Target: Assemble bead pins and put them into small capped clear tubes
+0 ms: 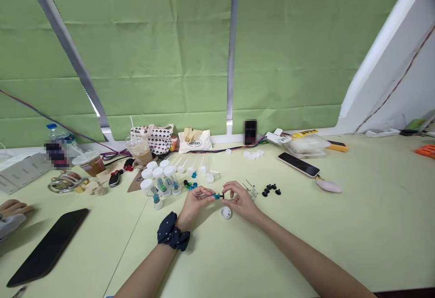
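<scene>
The left hand [200, 198] has its grip closed, thumb and fingertips pinched on the blue section of the blue-and-black part [218, 196], which is located just beyond the open white cap [226, 213] on the desk [272, 248]. The right hand [239, 199] has its grip narrowed around the part's black end, thumb and forefinger at the edges. Relative to the cap, black flanged pieces [268, 191] and thin metal pieces [252, 193] lie beyond and right; white-capped vials [159, 180] stand left.
</scene>
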### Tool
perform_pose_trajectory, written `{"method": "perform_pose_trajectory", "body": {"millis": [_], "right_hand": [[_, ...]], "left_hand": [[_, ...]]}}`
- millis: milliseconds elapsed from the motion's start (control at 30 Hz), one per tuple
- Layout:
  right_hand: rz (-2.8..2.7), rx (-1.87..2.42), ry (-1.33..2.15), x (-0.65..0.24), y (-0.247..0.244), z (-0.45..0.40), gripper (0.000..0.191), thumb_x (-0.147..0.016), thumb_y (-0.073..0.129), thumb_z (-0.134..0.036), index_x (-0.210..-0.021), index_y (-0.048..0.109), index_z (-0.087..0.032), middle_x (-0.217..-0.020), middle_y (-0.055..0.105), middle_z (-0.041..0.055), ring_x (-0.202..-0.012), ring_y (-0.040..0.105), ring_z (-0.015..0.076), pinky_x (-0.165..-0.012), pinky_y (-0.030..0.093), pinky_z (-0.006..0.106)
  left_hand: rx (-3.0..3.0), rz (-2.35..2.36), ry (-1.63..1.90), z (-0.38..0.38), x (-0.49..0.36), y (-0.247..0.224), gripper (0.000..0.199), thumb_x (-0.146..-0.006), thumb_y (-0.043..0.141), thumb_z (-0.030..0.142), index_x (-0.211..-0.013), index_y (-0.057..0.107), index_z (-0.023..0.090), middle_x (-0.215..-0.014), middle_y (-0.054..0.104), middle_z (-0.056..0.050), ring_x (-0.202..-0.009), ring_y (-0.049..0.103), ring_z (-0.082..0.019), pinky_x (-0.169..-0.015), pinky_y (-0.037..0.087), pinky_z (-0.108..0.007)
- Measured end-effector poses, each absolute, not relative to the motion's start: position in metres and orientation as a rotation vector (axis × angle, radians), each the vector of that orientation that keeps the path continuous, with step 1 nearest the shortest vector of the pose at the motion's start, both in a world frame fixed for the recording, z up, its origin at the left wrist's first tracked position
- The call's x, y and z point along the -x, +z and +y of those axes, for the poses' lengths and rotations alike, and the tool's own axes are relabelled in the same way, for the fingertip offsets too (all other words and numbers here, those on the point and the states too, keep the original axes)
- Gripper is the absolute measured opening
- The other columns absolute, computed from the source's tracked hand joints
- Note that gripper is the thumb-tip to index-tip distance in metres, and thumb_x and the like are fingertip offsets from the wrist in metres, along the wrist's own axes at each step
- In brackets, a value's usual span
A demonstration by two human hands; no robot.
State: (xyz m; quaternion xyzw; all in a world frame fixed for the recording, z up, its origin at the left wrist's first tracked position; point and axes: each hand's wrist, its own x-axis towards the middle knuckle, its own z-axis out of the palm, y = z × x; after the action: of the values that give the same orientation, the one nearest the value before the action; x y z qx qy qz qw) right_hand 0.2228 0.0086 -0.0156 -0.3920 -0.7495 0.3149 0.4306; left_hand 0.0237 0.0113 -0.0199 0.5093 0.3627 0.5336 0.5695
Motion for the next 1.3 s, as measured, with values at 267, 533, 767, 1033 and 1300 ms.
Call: {"method": "perform_pose_trajectory", "body": {"millis": [267, 533, 767, 1033, 1300], "right_hand": [[-1.865, 1.001, 0.792, -0.2221, -0.0166, 0.0090, 0.023, -0.076, 0.062, -0.039, -0.091, 0.062, -0.022, -0.105, 0.054, 0.0069, -0.075, 0.052, 0.0137, -0.053, 0.045, 0.023], [-1.859, 1.009, 0.835, -0.2219, -0.0183, 0.0100, 0.022, -0.081, 0.055, -0.040, -0.080, 0.064, -0.020, -0.104, 0.053, 0.0072, -0.073, 0.054, 0.0127, -0.052, 0.044, 0.023], [-1.863, 0.965, 0.781, -0.2219, -0.0159, 0.0086, 0.019, -0.078, 0.060, -0.037, -0.089, 0.061, -0.022, -0.102, 0.055, 0.0063, -0.075, 0.051, 0.0132, -0.053, 0.044, 0.022], [-1.870, 0.960, 0.780, -0.2220, -0.0151, 0.0083, 0.023, -0.076, 0.062, -0.036, -0.093, 0.061, -0.022, -0.100, 0.055, 0.0063, -0.075, 0.051, 0.0138, -0.051, 0.044, 0.022], [-1.865, 0.974, 0.794, -0.2211, -0.0151, 0.0084, 0.024, -0.079, 0.058, -0.040, -0.094, 0.062, -0.022, -0.101, 0.055, 0.0068, -0.076, 0.052, 0.0137, -0.055, 0.045, 0.023]], "left_hand": [[-1.196, 0.849, 1.255, 0.0097, -0.0242, -0.0179, 0.023, -0.056, 0.079, 0.024, -0.067, 0.062, 0.014, -0.085, 0.066, -0.006, -0.077, 0.063, -0.019, -0.077, 0.049, -0.036], [-1.186, 0.828, 1.247, 0.0105, -0.0241, -0.0196, 0.021, -0.057, 0.079, 0.021, -0.067, 0.062, 0.014, -0.085, 0.067, -0.005, -0.077, 0.064, -0.017, -0.076, 0.048, -0.033], [-1.201, 0.836, 1.250, 0.0091, -0.0237, -0.0171, 0.019, -0.059, 0.078, 0.020, -0.068, 0.062, 0.014, -0.086, 0.066, -0.006, -0.078, 0.063, -0.018, -0.077, 0.048, -0.035], [-1.215, 0.839, 1.244, 0.0092, -0.0241, -0.0168, 0.019, -0.060, 0.077, 0.021, -0.066, 0.061, 0.014, -0.085, 0.066, -0.006, -0.077, 0.062, -0.017, -0.077, 0.048, -0.033], [-1.207, 0.822, 1.243, 0.0086, -0.0237, -0.0164, 0.019, -0.060, 0.077, 0.020, -0.067, 0.061, 0.013, -0.085, 0.066, -0.006, -0.078, 0.062, -0.017, -0.077, 0.047, -0.033]]}}
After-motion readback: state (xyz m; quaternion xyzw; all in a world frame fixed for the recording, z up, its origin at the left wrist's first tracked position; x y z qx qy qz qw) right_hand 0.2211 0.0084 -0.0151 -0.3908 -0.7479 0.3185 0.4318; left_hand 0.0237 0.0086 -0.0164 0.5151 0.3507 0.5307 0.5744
